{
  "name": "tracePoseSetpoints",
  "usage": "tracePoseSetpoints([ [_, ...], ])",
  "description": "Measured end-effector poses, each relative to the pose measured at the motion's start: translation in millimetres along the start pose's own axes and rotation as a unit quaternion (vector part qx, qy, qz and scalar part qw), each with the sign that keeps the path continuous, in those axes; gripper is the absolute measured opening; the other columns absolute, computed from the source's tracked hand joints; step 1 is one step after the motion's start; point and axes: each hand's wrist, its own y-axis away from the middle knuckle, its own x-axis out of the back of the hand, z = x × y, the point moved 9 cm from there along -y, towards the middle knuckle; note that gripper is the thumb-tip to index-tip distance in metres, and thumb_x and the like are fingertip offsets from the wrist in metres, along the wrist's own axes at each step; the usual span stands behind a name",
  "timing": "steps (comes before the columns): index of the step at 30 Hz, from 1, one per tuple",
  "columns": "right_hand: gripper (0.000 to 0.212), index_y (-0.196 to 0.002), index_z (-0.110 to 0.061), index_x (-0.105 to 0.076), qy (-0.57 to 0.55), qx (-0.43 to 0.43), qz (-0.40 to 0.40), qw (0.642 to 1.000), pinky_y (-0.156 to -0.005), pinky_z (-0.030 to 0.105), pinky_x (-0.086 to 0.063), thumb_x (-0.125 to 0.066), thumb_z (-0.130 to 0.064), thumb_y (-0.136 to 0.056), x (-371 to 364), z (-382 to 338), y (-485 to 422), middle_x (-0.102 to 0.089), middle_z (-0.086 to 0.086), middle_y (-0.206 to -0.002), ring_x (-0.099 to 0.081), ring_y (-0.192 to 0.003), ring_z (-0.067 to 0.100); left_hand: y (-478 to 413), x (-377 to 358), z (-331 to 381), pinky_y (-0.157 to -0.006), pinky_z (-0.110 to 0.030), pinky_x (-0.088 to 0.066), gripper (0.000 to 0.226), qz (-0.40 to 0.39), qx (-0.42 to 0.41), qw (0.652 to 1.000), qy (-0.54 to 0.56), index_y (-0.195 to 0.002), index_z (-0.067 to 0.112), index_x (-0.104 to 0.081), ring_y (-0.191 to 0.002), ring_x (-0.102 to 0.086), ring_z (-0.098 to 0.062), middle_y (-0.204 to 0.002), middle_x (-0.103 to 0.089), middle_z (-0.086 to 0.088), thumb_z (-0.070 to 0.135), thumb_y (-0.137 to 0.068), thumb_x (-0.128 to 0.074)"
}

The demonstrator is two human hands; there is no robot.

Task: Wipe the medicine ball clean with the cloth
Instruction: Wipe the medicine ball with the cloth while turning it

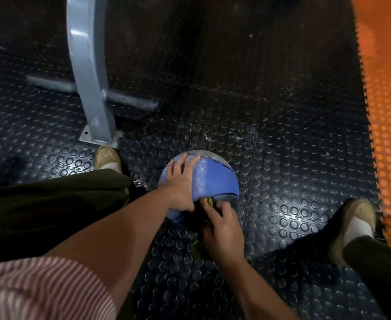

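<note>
Head view: one medicine ball (215, 181), one cloth (209, 201), two hands (181, 181) (222, 229)

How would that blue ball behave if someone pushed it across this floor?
Being round, the medicine ball would probably roll; the left hand spread on top seems to steady it. The studded rubber floor would likely slow it quickly. Its scuffed, peeling skin looks grippy rather than slippery.

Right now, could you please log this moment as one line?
step: wipe | ball: on mat | left hand: spread on ball | right hand: holds cloth against ball's near side
</note>
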Motion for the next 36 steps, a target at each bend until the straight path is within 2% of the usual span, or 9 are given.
tracePoseSetpoints([
  [4, 0.04, -0.12, -0.013, -0.065, 0.0, -0.054, 0.049, 0.997, -0.062, 0.04, -0.052, -0.049, -0.012, -0.084, 24, 2, -54, -0.054, 0.013, -0.1, -0.054, -0.083, 0.032, 0, -3, -1, -0.118, -0.055, -0.012, 0.128, 0.008, 0.002, 1.0, -0.001, -0.147, 0.042, 0.019, -0.145, 0.024, -0.031, -0.155, 0.027, 0.007, 0.02, -0.071, -0.081],
  [7, 0.038, -0.129, -0.014, -0.058, 0.02, -0.105, 0.011, 0.994, -0.084, 0.039, -0.045, -0.047, -0.015, -0.093, 24, 7, -85, -0.046, 0.011, -0.12, -0.049, -0.103, 0.032, -3, -3, -2, -0.119, -0.052, -0.013, 0.132, 0.014, 0.016, 1.0, 0.006, -0.148, 0.04, 0.019, -0.145, 0.024, -0.03, -0.155, 0.026, 0.008, 0.021, -0.068, -0.084],
  [16, 0.049, -0.111, -0.014, -0.07, 0.016, -0.018, -0.027, 0.999, -0.045, 0.036, -0.047, -0.046, -0.017, -0.069, 14, -4, -24, -0.058, 0.009, -0.092, -0.059, -0.073, 0.033, -3, 0, -4, -0.119, -0.053, -0.009, 0.136, 0.01, 0.012, 1.0, 0.021, -0.148, 0.038, 0.021, -0.145, 0.023, -0.03, -0.156, 0.027, 0.005, 0.023, -0.065, -0.087],
  [20, 0.035, -0.116, -0.014, -0.066, 0.045, -0.072, -0.014, 0.996, -0.073, 0.037, -0.045, -0.047, -0.016, -0.087, 29, -1, -79, -0.052, 0.011, -0.11, -0.056, -0.093, 0.034, 1, -13, 2, -0.12, -0.05, 0.001, 0.141, 0.04, -0.012, 0.998, -0.055, -0.147, 0.028, 0.027, -0.144, 0.026, -0.03, -0.156, 0.028, -0.005, 0.044, -0.062, -0.085],
  [25, 0.035, -0.126, -0.015, -0.052, 0.016, -0.122, -0.027, 0.992, -0.092, 0.036, -0.04, -0.049, -0.016, -0.091, 32, 11, -102, -0.05, 0.003, -0.128, -0.046, -0.114, 0.027, -2, -10, 10, -0.12, -0.051, -0.003, 0.14, 0.03, 0.007, 0.999, -0.006, -0.149, 0.031, 0.02, -0.144, 0.026, -0.029, -0.155, 0.026, 0.002, 0.037, -0.061, -0.089],
  [28, 0.033, -0.118, -0.008, -0.06, 0.006, -0.08, 0.004, 0.997, -0.089, 0.04, -0.041, -0.054, -0.008, -0.086, 32, 9, -68, -0.056, 0.01, -0.117, -0.051, -0.106, 0.034, -8, -5, 7, -0.12, -0.053, -0.004, 0.135, 0.026, -0.001, 1.0, 0.008, -0.149, 0.033, 0.019, -0.145, 0.025, -0.03, -0.155, 0.024, 0.002, 0.028, -0.065, -0.086],
  [30, 0.032, -0.112, -0.006, -0.064, 0.009, -0.052, 0.002, 0.999, -0.076, 0.042, -0.046, -0.056, -0.004, -0.081, 26, 6, -42, -0.059, 0.012, -0.105, -0.055, -0.094, 0.037, -5, -3, 8, -0.12, -0.052, -0.005, 0.133, 0.019, -0.003, 1.0, 0.018, -0.15, 0.034, 0.018, -0.145, 0.024, -0.032, -0.156, 0.024, 0.003, 0.023, -0.067, -0.085],
  [33, 0.037, -0.114, -0.008, -0.065, 0.016, -0.061, -0.014, 0.998, -0.062, 0.038, -0.043, -0.046, -0.016, -0.084, 22, 2, -33, -0.058, 0.012, -0.101, -0.056, -0.087, 0.036, 3, -3, 7, -0.118, -0.05, -0.011, 0.133, 0.011, -0.002, 1.0, 0.027, -0.15, 0.038, 0.016, -0.145, 0.024, -0.031, -0.157, 0.024, 0.005, 0.014, -0.066, -0.085],
  [36, 0.04, -0.126, -0.011, -0.058, 0.024, -0.087, -0.016, 0.996, -0.075, 0.038, -0.044, -0.042, -0.016, -0.09, 27, -3, -55, -0.053, 0.011, -0.115, -0.053, -0.101, 0.032, 5, -5, 3, -0.118, -0.047, -0.007, 0.12, 0.034, -0.005, 0.999, 0.027, -0.149, 0.038, 0.016, -0.145, 0.024, -0.031, -0.157, 0.025, 0.002, 0.01, -0.076, -0.074],
])
